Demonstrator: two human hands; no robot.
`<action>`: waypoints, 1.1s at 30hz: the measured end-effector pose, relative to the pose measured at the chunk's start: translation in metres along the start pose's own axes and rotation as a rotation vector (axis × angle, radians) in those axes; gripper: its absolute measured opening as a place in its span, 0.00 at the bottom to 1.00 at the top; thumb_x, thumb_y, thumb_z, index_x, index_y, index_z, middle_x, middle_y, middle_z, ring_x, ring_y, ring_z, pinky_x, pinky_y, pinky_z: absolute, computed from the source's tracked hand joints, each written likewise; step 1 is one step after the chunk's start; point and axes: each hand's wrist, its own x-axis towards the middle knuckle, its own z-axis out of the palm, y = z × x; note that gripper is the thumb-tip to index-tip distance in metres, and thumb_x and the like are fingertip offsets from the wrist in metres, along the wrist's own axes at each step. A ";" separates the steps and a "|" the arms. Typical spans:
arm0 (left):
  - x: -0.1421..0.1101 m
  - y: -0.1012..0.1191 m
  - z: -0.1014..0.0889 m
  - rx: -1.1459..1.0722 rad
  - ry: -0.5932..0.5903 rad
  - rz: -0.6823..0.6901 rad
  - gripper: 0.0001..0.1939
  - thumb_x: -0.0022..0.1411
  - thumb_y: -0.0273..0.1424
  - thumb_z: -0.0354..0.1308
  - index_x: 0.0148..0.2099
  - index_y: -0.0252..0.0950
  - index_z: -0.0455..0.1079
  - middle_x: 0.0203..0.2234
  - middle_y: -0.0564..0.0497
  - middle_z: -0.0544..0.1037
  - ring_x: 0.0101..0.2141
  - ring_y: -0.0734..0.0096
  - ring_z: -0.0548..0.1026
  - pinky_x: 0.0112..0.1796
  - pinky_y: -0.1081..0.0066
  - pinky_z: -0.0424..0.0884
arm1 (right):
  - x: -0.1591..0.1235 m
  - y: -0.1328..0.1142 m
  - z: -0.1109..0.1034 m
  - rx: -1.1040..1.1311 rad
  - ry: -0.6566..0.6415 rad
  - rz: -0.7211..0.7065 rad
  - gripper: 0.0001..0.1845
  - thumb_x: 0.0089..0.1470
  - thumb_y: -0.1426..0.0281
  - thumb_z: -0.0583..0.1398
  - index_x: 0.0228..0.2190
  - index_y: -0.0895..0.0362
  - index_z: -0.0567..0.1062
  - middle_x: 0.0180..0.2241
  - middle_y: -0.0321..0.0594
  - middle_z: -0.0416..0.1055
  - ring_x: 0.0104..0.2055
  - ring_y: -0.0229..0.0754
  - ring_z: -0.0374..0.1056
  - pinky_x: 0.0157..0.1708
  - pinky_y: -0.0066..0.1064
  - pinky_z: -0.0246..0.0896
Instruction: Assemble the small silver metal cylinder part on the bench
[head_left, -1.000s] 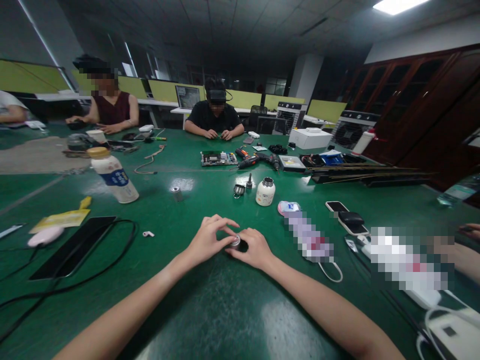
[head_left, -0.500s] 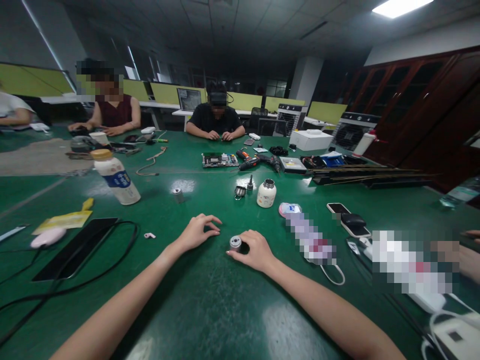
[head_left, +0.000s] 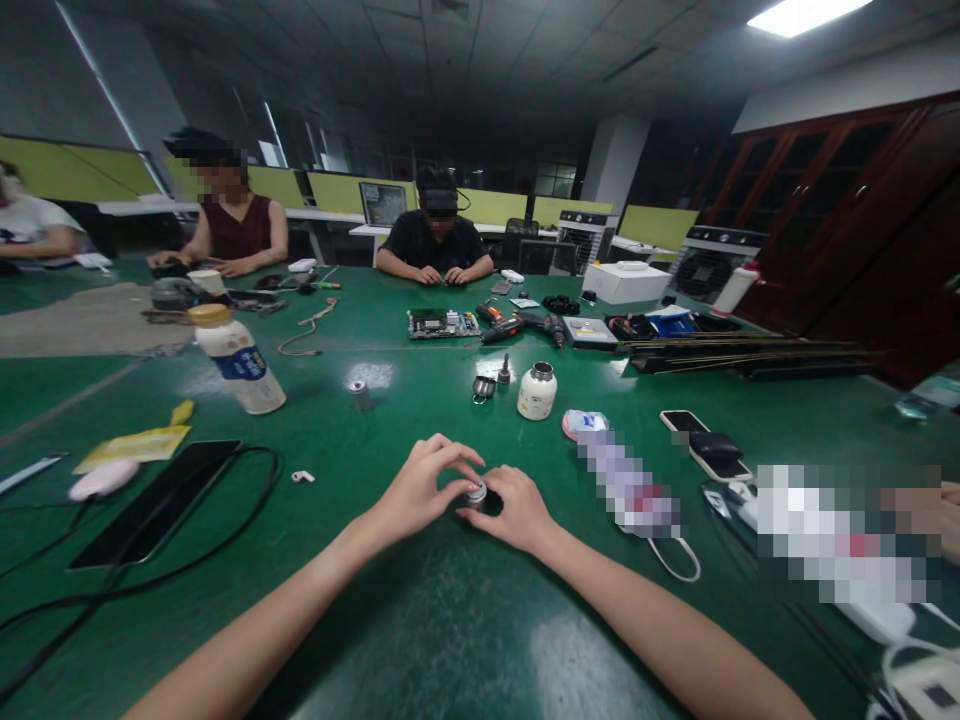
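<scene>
On the green table in front of me stands a small silver metal cylinder (head_left: pixel 478 493). The thumb and fingers of my right hand (head_left: pixel 514 508) are curled round its right side and grip it. From the left, my left hand (head_left: pixel 431 482) reaches over, its thumb and forefinger pinching at the cylinder's top; any small piece between the fingertips is hidden. Farther off stand a similar metal cylinder (head_left: pixel 360 396), a cream jar with an open mouth (head_left: pixel 537 391), a dark socket-like bit (head_left: pixel 505 370) and a small metal clasp-like piece (head_left: pixel 484 388).
To the left are a milk bottle (head_left: pixel 238 362), a tablet (head_left: pixel 154 505) with a black cable and an earbud (head_left: pixel 303 477). Ahead lie a circuit board (head_left: pixel 442 323) and power drills (head_left: pixel 517 327). Right are phones (head_left: pixel 705 444) and a power strip (head_left: pixel 874 605). Co-workers sit around the table.
My left hand came away from the cylinder to the left, uncovering its top, and has returned to it. The right hand has kept its grip throughout. The view has shifted slightly.
</scene>
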 end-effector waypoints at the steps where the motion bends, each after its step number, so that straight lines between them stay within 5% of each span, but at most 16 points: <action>1: -0.001 -0.001 0.003 0.011 -0.018 -0.004 0.08 0.59 0.30 0.60 0.43 0.42 0.71 0.36 0.56 0.81 0.43 0.62 0.70 0.45 0.61 0.60 | 0.000 0.000 0.000 -0.002 -0.002 0.001 0.17 0.50 0.54 0.64 0.32 0.56 0.75 0.31 0.38 0.74 0.35 0.42 0.67 0.35 0.32 0.57; 17: -0.002 -0.003 0.006 0.146 -0.016 0.039 0.16 0.60 0.27 0.59 0.50 0.42 0.67 0.37 0.56 0.81 0.44 0.63 0.69 0.45 0.63 0.59 | 0.000 0.003 0.003 -0.010 0.010 -0.013 0.18 0.50 0.53 0.64 0.33 0.55 0.74 0.31 0.39 0.74 0.35 0.42 0.67 0.35 0.32 0.57; 23: -0.001 0.000 0.005 0.166 0.025 -0.009 0.19 0.58 0.36 0.62 0.52 0.43 0.67 0.36 0.54 0.81 0.44 0.61 0.70 0.44 0.62 0.58 | 0.000 0.002 0.002 0.004 -0.008 -0.012 0.17 0.50 0.54 0.64 0.33 0.55 0.75 0.32 0.38 0.74 0.35 0.42 0.67 0.36 0.33 0.57; 33: -0.003 0.000 0.007 0.053 -0.026 -0.010 0.21 0.61 0.25 0.56 0.56 0.44 0.64 0.38 0.55 0.82 0.45 0.63 0.70 0.47 0.61 0.57 | 0.000 0.003 0.003 -0.001 -0.011 -0.010 0.18 0.50 0.54 0.64 0.35 0.55 0.75 0.33 0.39 0.75 0.37 0.43 0.68 0.37 0.33 0.58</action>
